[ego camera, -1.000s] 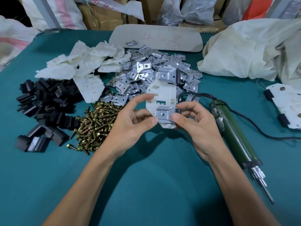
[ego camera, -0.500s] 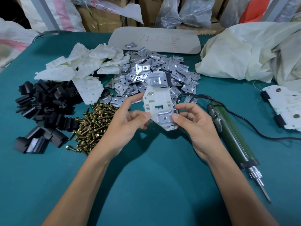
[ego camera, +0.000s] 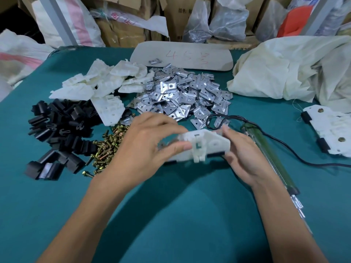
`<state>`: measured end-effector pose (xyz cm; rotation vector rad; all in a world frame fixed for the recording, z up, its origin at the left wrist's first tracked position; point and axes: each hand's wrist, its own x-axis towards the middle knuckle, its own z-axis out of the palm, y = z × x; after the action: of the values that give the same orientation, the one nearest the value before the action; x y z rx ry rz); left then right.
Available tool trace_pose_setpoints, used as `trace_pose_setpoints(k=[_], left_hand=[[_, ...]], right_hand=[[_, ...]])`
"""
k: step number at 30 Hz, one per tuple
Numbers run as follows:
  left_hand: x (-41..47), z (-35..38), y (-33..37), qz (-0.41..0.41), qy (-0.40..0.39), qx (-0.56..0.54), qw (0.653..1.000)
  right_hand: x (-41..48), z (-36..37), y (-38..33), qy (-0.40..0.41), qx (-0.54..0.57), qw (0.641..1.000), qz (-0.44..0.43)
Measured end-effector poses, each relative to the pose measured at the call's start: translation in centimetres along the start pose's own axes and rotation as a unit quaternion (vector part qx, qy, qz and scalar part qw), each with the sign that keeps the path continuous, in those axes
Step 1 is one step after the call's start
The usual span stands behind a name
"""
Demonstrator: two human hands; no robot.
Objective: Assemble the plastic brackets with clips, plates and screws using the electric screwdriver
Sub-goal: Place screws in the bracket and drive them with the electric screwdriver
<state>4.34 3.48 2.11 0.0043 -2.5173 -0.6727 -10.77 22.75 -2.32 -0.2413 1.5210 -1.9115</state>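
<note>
A white plastic bracket lies sideways just above the teal table, held between both hands. My left hand grips its left end, thumb on the front face. My right hand grips its right end. Motion blur hides the metal plates on the bracket. Behind the hands lie a heap of metal plates, a pile of white brackets, black clips and brass screws. The green electric screwdriver lies on the table to the right of my right hand.
A finished white bracket with black clips and screws lies at the right edge. A cream cloth is heaped at the back right. A grey board lies at the back, with sacks and boxes behind it. The screwdriver's black cable runs right.
The bracket has turned from upright to lying sideways and has come down toward the table. Both hands have moved lower with it, and the view has tilted down.
</note>
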Motion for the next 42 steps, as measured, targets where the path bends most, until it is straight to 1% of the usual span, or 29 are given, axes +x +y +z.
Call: trace_pose_setpoints(k=[2, 4, 6, 8, 10, 12, 14, 16, 18, 21, 22, 24, 26, 28, 29, 31, 33, 34, 37, 38, 39, 40, 42], left_hand=[[-0.4, 0.1, 0.7, -0.074, -0.085, -0.082, 0.990], [-0.8, 1.3, 1.0, -0.127, -0.144, -0.139, 0.972], [-0.9, 2.8, 1.0, -0.158, -0.172, -0.161, 0.959], [-0.9, 4.0, 0.7, -0.192, -0.183, -0.171, 0.949], [-0.8, 4.5, 0.0, -0.189, -0.185, -0.137, 0.955], [-0.8, 4.1, -0.9, -0.167, -0.171, -0.061, 0.969], [-0.6, 3.0, -2.3, -0.158, -0.130, 0.015, 0.979], [-0.8, 1.4, -4.0, -0.162, -0.087, 0.077, 0.980], [-1.2, -0.3, -5.6, -0.181, -0.058, 0.123, 0.974], [-1.5, -1.6, -7.1, -0.203, -0.054, 0.137, 0.968], [-1.5, -1.7, -7.3, -0.208, -0.062, 0.136, 0.967], [-1.1, -1.1, -7.4, -0.214, -0.094, 0.149, 0.961], [-0.9, -0.4, -7.3, -0.223, -0.130, 0.178, 0.950], [-1.0, 0.3, -7.1, -0.233, -0.138, 0.194, 0.943], [-1.1, 0.6, -7.0, -0.237, -0.125, 0.198, 0.943], [-1.1, 1.1, -6.6, -0.235, -0.101, 0.210, 0.944], [-1.2, 1.4, -6.3, -0.233, -0.098, 0.213, 0.944], [-1.2, 1.4, -6.2, -0.236, -0.096, 0.200, 0.946], [-1.4, 1.3, -5.9, -0.235, -0.072, 0.148, 0.958], [-1.5, 1.3, -5.8, -0.226, -0.067, 0.140, 0.962], [-1.6, 1.4, -5.5, -0.218, -0.064, 0.137, 0.964], [-1.7, 1.5, -5.2, -0.211, -0.066, 0.135, 0.966], [-1.8, 1.6, -4.9, -0.204, -0.073, 0.135, 0.967]], right_hand=[[0.2, 0.0, 0.1, 0.016, -0.006, 1.000, -0.007], [0.2, -0.1, 0.3, 0.029, -0.010, 0.999, -0.024], [0.2, -0.2, 0.5, 0.030, -0.036, 0.998, -0.044], [0.1, 0.0, 0.7, 0.028, -0.066, 0.996, -0.054], [0.1, 0.2, 0.9, 0.031, -0.080, 0.995, -0.056], [0.1, 0.3, 1.1, 0.033, -0.086, 0.994, -0.059], [0.1, 0.3, 1.2, 0.039, -0.098, 0.992, -0.066], [0.1, 0.4, 1.4, 0.052, -0.162, 0.981, -0.089], [0.1, 1.2, 1.4, 0.042, -0.267, 0.955, -0.124], [0.9, 4.5, 1.0, -0.048, -0.401, 0.898, -0.174], [1.4, 6.0, 1.0, -0.082, -0.442, 0.873, -0.191], [2.8, 8.8, 0.9, -0.130, -0.535, 0.807, -0.216], [4.3, 10.8, 1.3, -0.142, -0.620, 0.741, -0.217], [5.4, 11.7, 1.8, -0.152, -0.672, 0.694, -0.210], [5.7, 12.0, 2.0, -0.155, -0.683, 0.683, -0.208], [5.7, 11.9, 2.0, -0.149, -0.686, 0.683, -0.203], [5.3, 11.3, 1.4, -0.138, -0.669, 0.701, -0.207], [4.9, 10.6, 0.9, -0.126, -0.645, 0.724, -0.210], [2.6, 7.0, -1.0, -0.077, -0.509, 0.831, -0.209], [1.5, 5.4, -1.6, -0.059, -0.468, 0.858, -0.204], [0.4, 3.7, -1.9, -0.044, -0.444, 0.872, -0.202], [-0.7, 2.3, -2.1, -0.033, -0.437, 0.876, -0.203], [-2.8, -0.1, -1.9, -0.019, -0.453, 0.869, -0.198]])
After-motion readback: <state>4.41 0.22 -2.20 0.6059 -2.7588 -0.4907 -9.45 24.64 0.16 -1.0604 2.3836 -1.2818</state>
